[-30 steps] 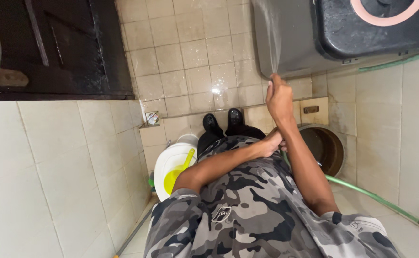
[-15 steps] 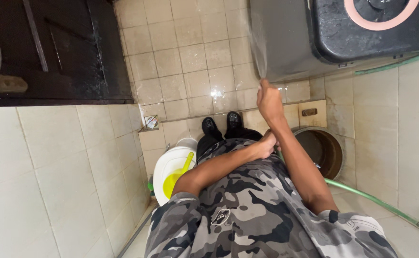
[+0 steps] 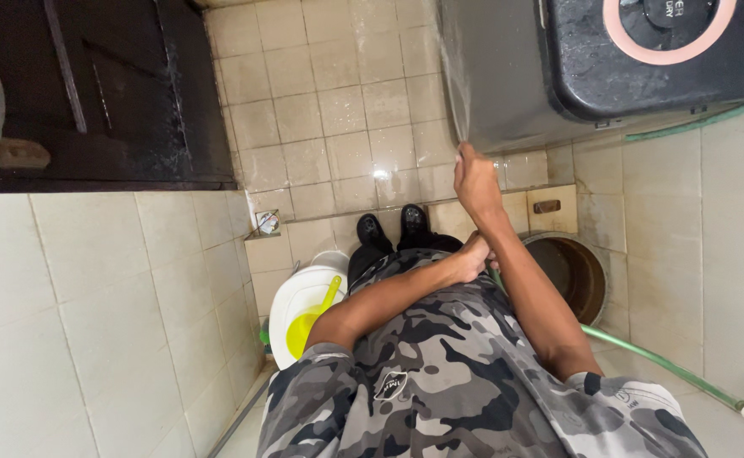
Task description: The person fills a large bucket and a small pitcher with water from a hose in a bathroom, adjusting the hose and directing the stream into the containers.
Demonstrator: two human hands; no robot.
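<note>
Our right hand has dropped lower since before, fingers pinching the hose end, spraying the grey machine; our left hand grips the green hose.

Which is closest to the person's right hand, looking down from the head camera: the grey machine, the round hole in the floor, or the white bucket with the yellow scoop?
From the right hand:
1. Grey machine, just above the hand, at its lower corner.
2. Round hole, below and to the right.
3. White bucket, far down on the left by the wall.
</note>
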